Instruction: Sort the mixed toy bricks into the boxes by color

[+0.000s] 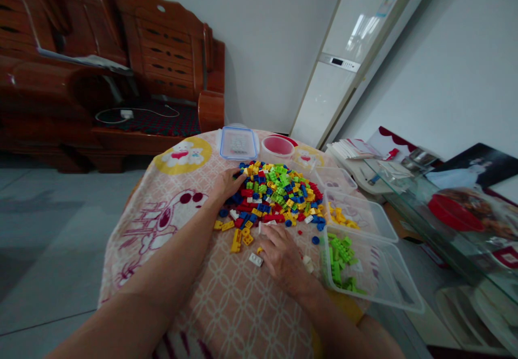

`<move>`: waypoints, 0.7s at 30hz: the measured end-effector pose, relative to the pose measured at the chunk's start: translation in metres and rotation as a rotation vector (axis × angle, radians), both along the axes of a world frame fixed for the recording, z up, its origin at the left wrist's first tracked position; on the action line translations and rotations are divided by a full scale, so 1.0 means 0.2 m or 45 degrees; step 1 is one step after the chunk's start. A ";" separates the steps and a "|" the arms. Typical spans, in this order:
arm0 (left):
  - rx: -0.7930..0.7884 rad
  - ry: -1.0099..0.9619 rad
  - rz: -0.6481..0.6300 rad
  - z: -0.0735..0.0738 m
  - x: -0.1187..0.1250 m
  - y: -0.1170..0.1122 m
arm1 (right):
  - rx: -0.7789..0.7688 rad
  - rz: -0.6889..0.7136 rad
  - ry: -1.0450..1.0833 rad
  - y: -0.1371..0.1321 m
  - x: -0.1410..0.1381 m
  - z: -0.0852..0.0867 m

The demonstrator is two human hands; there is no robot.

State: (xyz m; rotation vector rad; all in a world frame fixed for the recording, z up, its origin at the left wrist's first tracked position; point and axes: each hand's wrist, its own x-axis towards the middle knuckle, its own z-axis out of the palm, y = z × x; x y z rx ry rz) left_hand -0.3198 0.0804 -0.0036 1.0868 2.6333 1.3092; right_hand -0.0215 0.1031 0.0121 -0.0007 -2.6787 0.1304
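The brick pile (279, 191) lies on the bench (238, 310), a pink bowl (279, 145) between it and the far edge. The left hand (227, 183) touches its left side; the right hand (280, 251) is at its near side. I cannot tell if either grip is open or closed.

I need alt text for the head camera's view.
A person's left hand is at the left edge of a heap of colourful toy bricks on a patterned tablecloth; the right hand is at its near side. To the right, one clear box holds yellow bricks, another box green bricks.
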 end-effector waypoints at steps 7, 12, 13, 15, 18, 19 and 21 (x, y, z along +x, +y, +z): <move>-0.037 0.003 0.004 0.00 -0.01 0.01 | -0.038 -0.124 0.144 0.10 0.04 0.07; -0.025 0.000 -0.026 0.00 -0.01 0.00 | -0.041 -0.349 0.373 0.32 0.14 0.16; -0.020 0.001 -0.034 -0.01 -0.01 0.00 | -0.048 -0.418 0.420 0.38 0.17 0.17; -0.012 0.003 -0.037 -0.01 -0.01 0.00 | -0.042 -0.548 0.500 0.51 0.25 0.19; -0.004 -0.002 -0.027 -0.02 -0.02 0.01 | 0.010 -0.805 0.511 0.66 0.36 0.20; -0.002 -0.006 -0.025 -0.02 -0.02 0.01 | 0.024 -0.870 0.484 0.69 0.38 0.20; -0.006 -0.012 -0.030 -0.01 -0.01 0.01 | 0.031 -0.924 0.438 0.71 0.40 0.19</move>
